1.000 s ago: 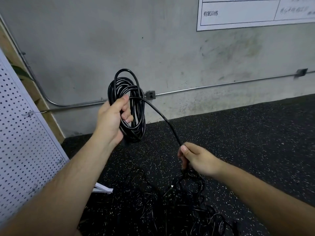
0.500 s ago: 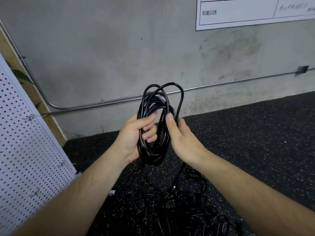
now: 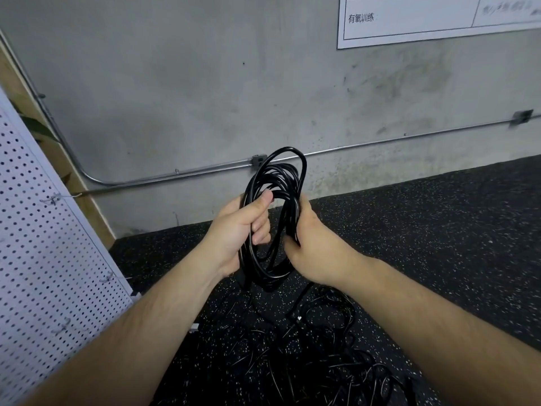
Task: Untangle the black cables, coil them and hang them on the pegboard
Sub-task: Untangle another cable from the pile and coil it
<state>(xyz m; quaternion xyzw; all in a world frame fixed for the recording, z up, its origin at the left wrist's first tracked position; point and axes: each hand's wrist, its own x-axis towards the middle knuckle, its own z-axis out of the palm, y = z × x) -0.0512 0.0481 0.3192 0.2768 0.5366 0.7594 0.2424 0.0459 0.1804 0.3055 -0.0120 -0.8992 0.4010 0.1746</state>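
Head view: left hand (image 3: 234, 235) grips the coiled black cable (image 3: 275, 177) on its left side, fingers (image 3: 260, 230) curled through the loops, thumb pressed on top. Right hand (image 3: 310, 250) wraps the coil's right side, curled tight round the strands. Coil stands upright between both hands, off the floor. Tangled black cables (image 3: 322, 332) lie on the speckled floor (image 3: 439, 230) below the fingers. White pegboard (image 3: 44, 244) well left of the left hand.

head view; single wide-angle; looks forward and down; wall (image 3: 175, 83) ahead; floor (image 3: 439, 244) close below
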